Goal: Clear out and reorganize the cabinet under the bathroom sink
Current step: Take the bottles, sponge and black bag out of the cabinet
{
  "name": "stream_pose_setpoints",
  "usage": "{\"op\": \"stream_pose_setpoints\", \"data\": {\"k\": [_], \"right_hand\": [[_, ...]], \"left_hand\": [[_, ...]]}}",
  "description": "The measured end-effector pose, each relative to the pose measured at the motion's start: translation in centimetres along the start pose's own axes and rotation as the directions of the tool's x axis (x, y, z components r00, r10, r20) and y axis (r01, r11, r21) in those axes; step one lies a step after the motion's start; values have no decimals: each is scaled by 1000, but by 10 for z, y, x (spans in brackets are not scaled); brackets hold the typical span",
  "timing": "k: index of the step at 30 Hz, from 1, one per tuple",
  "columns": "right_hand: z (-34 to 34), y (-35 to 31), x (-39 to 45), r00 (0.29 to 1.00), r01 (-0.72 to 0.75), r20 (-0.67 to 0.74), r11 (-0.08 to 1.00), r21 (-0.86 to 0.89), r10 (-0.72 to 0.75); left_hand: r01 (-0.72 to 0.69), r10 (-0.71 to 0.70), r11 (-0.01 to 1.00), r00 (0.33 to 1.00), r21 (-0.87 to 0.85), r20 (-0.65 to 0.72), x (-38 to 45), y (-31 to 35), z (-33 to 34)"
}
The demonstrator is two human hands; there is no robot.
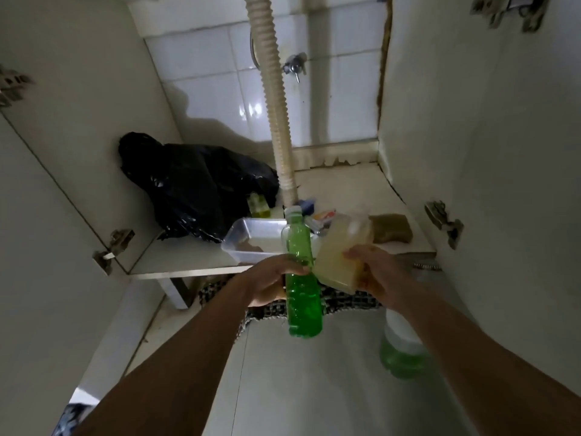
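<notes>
Behind btl (303, 278): tray (239, 239), blk bag (201, 184)

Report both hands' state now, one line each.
Left hand: closed around the green bottle, holding it upright.
Right hand: closed on the yellowish container, holding it tilted.

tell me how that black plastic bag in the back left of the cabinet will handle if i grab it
The black bag looks crumpled and slumped against the cabinet wall, so it will likely be floppy and sag when lifted. Its glossy film suggests a slippery grip. The bulges hint at contents, but their weight cannot be told.
</notes>
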State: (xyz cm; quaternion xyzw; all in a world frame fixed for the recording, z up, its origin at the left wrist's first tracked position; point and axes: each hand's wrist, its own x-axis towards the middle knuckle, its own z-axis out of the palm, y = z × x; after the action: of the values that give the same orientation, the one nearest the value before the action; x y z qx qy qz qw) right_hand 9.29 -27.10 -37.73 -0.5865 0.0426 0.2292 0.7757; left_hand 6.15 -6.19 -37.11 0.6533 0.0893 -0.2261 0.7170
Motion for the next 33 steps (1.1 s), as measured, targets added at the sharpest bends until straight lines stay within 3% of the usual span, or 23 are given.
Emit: {"op": "stream_pose_setpoints", "data": {"k": [3, 7, 12, 15, 26, 33], "right_hand": [[5, 33, -1, 992, -39, -123, 990, -134, 23], [7, 64, -5, 984, -102, -173, 902, -419, 31], [4, 119, -10, 951, -208, -304, 856, -474, 62], [-4, 146, -10, 942, -241, -334, 744, -623, 26], [-21, 186, -12, 905, -155, -399, 757, -635, -149], [-28, 191, -14, 900, -312, -434, 632, -710, -43]], "left_hand": [[117, -121, 985, 992, 123, 23, -1, -32, -8], [226, -225, 927, 974, 300, -40, 5, -74, -15], [191, -153, 946, 976, 261, -156, 12, -108, -10], [126, -81, 954, 982, 274, -169, 22, -116, -9], [44, 58, 867, 980, 496, -188, 31, -151, 1], [33, 52, 820, 990, 571, -131, 22, -153, -3]]}}
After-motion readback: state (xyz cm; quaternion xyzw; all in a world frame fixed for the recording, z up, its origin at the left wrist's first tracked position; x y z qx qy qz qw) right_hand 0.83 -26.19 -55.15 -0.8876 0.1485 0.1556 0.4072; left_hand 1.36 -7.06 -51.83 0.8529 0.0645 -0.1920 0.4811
